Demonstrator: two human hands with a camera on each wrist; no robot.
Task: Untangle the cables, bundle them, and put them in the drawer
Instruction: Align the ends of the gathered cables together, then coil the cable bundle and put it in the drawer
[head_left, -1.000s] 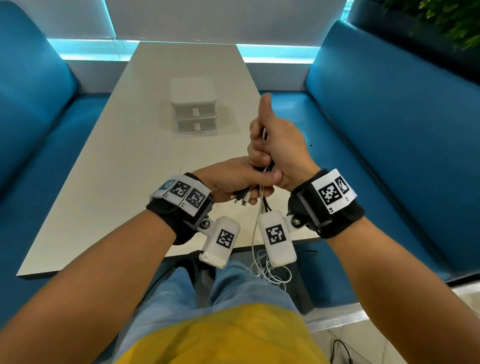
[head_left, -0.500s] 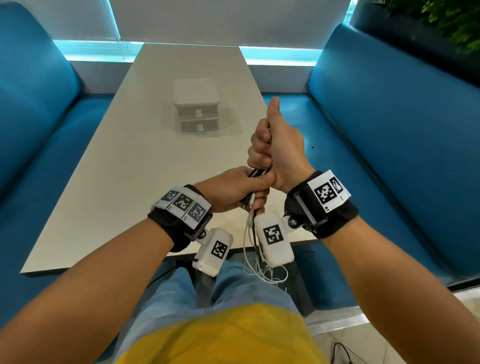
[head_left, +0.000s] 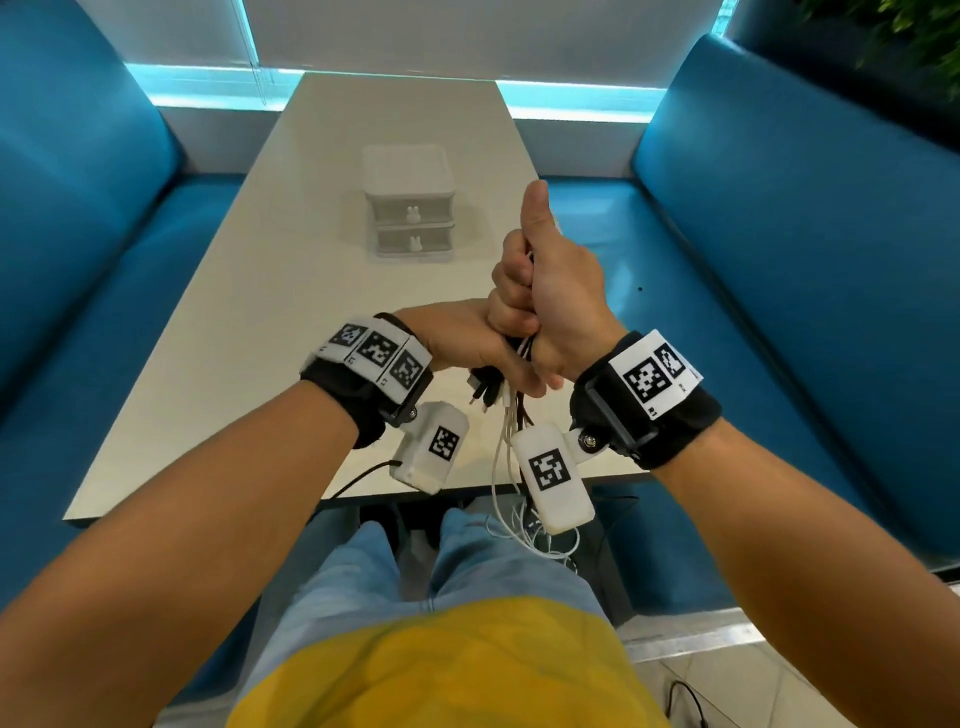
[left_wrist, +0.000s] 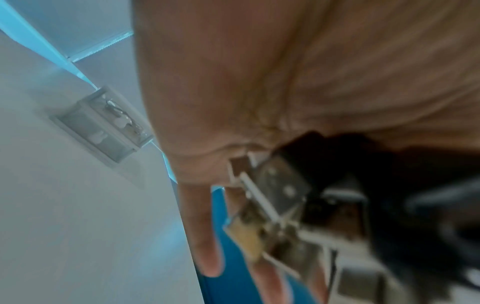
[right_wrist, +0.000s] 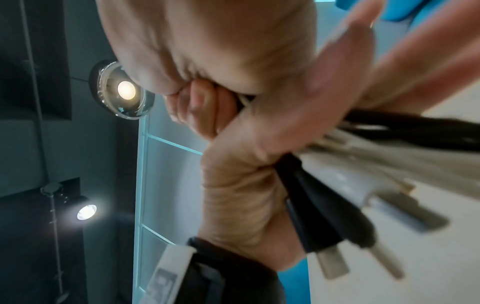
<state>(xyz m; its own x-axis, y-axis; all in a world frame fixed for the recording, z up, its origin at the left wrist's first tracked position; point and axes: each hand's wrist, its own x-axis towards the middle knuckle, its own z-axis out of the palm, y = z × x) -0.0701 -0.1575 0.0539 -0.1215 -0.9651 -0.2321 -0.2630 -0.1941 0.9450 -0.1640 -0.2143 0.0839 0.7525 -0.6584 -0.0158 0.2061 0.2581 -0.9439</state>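
Above the near edge of the white table (head_left: 280, 332), my right hand (head_left: 540, 296) is a fist round a bundle of black and white cables (head_left: 501, 452), thumb pointing up. Directly below it, my left hand (head_left: 467, 345) grips the same bundle, thumb across it. Several plug ends (head_left: 485, 387) stick out under the left palm. The loose lengths hang down to a white tangle (head_left: 519, 527) over my lap. USB plugs (left_wrist: 283, 189) show blurred by the left palm. A black plug (right_wrist: 327, 207) juts from the grip. The white two-drawer unit (head_left: 410, 208) stands mid-table, both drawers closed.
Blue padded benches flank the table on the left (head_left: 78, 270) and right (head_left: 810, 270). My knees in jeans (head_left: 363, 582) sit under the table's near edge. A thin black lead (head_left: 358, 475) runs from the left wrist camera. A window wall closes the far end.
Half a second ago my left hand was lower on the cables, apart from the right fist. It has come back up against the fist, and the plug ends show again.
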